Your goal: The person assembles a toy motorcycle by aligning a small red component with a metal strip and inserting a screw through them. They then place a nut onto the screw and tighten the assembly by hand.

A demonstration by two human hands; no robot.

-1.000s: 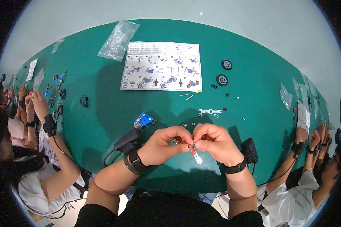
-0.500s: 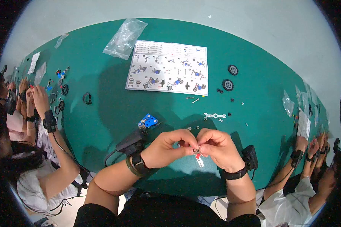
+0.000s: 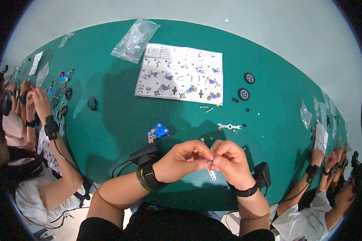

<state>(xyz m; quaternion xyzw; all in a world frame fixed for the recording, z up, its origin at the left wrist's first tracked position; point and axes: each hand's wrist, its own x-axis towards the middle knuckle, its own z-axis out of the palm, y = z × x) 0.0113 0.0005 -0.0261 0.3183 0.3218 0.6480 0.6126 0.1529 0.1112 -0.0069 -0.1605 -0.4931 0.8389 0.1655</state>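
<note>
My left hand (image 3: 185, 160) and my right hand (image 3: 232, 164) meet near the table's front edge, each pinching the same small assembly from its side. A silver strip with holes (image 3: 212, 174) hangs down from between the fingertips, with a small red piece (image 3: 211, 167) near its top. The fingertips partly cover the metal bits at the upper end. Beyond my left hand lies a blue plate assembly (image 3: 159, 131) with silver fasteners. A flat silver wrench (image 3: 229, 126) rests beyond my right hand, with small nuts beside it.
Farther back are a printed instruction sheet (image 3: 181, 74), a clear plastic bag (image 3: 135, 40), two black wheels (image 3: 243, 94) and screws (image 3: 209, 109). A black tyre (image 3: 92, 103) is at the left. Co-workers' arms (image 3: 62, 154) reach in from the left, others (image 3: 309, 174) from the right.
Both my hands have shifted slightly down and right with the silver strip. Sheet, wrench and wheels appear slightly farther right in view.
</note>
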